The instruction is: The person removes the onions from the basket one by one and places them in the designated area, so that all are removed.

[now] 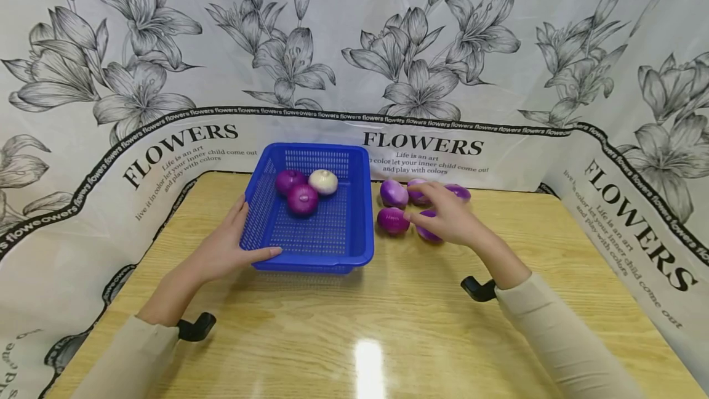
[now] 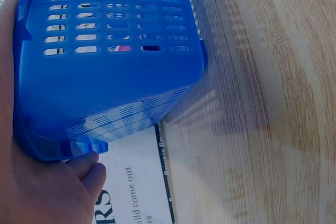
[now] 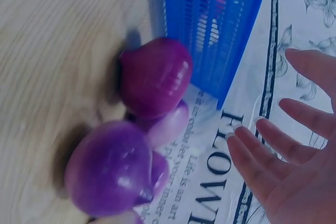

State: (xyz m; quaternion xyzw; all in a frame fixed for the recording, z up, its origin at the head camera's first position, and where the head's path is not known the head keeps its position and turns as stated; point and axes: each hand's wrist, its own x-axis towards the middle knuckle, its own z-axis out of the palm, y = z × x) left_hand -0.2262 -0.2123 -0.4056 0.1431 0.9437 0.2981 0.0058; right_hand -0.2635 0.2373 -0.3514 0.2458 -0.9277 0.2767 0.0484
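Note:
My left hand (image 1: pixel 227 248) grips the left front corner of a blue plastic basket (image 1: pixel 362 226), thumb over the front rim and fingertips under the side rim. Inside the basket lie two red onions, one (image 1: pixel 302 200) in front of the other (image 1: pixel 290 181), and a white onion (image 1: pixel 323 181) beside them. Over a group of onions to the basket's right hovers my right hand (image 1: pixel 447 217), its fingers spread and holding nothing. A dark red onion (image 3: pixel 156 77) and a paler purple onion (image 3: pixel 109 167) show below the fingers in the right wrist view. My hand partly covers other onions.
The basket and loose onions stand on a wood-grain table (image 1: pixel 310 331). A white cloth with printed flowers (image 1: pixel 421 103) hangs behind and along both sides. Near each wrist is a black bracket (image 1: pixel 196 327).

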